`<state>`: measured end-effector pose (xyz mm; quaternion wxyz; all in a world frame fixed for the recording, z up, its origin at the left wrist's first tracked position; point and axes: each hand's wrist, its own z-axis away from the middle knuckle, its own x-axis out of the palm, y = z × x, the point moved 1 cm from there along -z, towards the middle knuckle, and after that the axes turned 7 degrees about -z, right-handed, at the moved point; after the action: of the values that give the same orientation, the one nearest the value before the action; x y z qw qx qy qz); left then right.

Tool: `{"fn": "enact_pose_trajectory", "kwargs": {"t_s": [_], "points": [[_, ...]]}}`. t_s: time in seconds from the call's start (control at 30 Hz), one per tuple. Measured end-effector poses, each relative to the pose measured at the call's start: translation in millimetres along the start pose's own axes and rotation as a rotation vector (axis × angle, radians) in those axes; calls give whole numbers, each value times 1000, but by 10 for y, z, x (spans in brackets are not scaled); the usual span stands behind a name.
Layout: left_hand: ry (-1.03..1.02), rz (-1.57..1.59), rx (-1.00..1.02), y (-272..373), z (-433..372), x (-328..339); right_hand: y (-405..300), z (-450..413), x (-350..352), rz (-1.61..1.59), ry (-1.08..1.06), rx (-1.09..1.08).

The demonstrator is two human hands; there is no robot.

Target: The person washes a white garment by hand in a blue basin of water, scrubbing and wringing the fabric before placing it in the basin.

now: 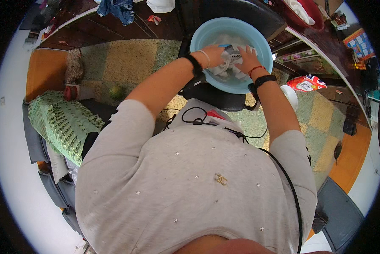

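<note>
A round light-blue plastic basin (198,35) holds cloudy water and a wet white-and-grey cloth (231,62) with dark lettering. It rests on a black chair or stool (215,96). Inside the basin's left part, my left hand (214,55) has its fingers at the cloth's left edge; the fingertips are partly hidden, so its grip cannot be made out. My right hand (249,60) lies on the right part of the cloth with the fingers spread apart. Both wrists wear black bands.
Blue denim (116,11) and a white container (161,4) sit on the dark furniture at the top left. A red tub (318,19) with white cloth is at the top right. On the floor are a red packet (307,83) and a white bowl (290,96). Black cables cross my lap.
</note>
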<state>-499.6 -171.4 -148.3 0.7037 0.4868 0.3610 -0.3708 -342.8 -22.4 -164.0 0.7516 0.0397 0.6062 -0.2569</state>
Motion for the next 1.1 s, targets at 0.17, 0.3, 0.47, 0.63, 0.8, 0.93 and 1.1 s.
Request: {"fn": "enact_pose_trajectory", "kwargs": {"t_s": [0.17, 0.3, 0.47, 0.63, 0.8, 0.93, 1.1], "points": [[-430, -627, 234, -51, -609, 179, 14, -380, 215, 55, -542, 182], [-825, -355, -103, 117, -939, 687, 111, -385, 423, 297, -644, 230], [-706, -386, -59, -385, -1219, 1125, -22, -573, 159, 78, -683, 246], [-775, 23, -95, -219, -1104, 297, 147, -679, 135, -31, -737, 273], [-503, 184, -431, -510, -1321, 281, 236, -818, 160, -5, -833, 182], [-231, -115, -389, -383, -1239, 379, 362, -728, 221, -133, -778, 120], [-214, -119, -461, -201, -1009, 261, 393, -568, 50, -225, -645, -56]]}}
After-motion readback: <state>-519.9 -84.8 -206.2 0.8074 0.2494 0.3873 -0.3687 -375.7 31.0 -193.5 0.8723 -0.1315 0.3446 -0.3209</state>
